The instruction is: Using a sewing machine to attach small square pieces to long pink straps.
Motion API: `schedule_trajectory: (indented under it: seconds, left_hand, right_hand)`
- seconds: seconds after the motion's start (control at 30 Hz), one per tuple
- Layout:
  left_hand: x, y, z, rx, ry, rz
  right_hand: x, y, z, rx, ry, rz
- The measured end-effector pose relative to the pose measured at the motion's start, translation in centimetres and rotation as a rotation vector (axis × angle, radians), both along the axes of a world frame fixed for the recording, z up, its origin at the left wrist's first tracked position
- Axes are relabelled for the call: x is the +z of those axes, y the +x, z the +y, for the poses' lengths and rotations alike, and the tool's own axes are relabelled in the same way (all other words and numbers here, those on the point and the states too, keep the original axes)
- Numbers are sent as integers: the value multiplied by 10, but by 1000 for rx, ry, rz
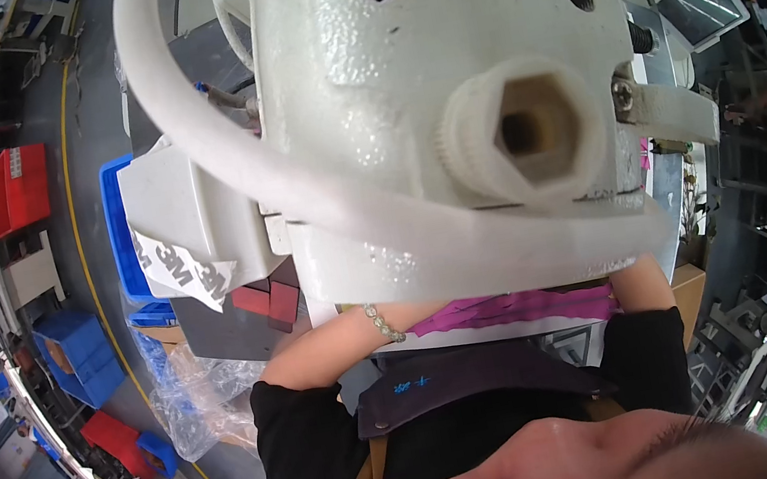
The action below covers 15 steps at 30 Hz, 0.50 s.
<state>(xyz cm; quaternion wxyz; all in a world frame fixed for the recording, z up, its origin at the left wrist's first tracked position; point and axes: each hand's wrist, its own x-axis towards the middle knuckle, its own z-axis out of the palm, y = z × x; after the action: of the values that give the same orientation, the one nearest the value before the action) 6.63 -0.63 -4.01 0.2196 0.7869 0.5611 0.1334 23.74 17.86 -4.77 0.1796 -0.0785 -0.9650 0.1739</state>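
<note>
A large off-white machine head [334,65], with several holes and a white hexagonal fitting [476,123], fills the top middle. A pale white tube [201,118] loops across it. My left hand [416,311], beaded bracelet at the wrist, reaches beneath the machine from the lower left. My right hand [627,268] reaches beneath from the lower right. Both hands' fingers are hidden behind the machine, so what they hold cannot be seen. Crumpled magenta material [512,311] on a white surface lies between my wrists. Small red blocks [283,305] lie left, near my left arm.
A dark worktop [217,333] carries the machine, with a blue bin [122,233] and clear plastic bags [204,412] at its left. Red and blue crates [79,361] stand beyond a yellow floor line. A cardboard box [690,300] and a tilted framed panel [699,2] are at right.
</note>
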Motion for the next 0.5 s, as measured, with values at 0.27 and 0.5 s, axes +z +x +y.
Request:
schedule_trajectory:
  seconds: [0.27,0.5]
  left_hand:
    - [11,6,8,161,178,-54]
    - [14,-15,10,84,225,-42]
  right_hand:
    - [20,-13,-13,61,54,45]
    - [55,-20,-20,-59,-58,169]
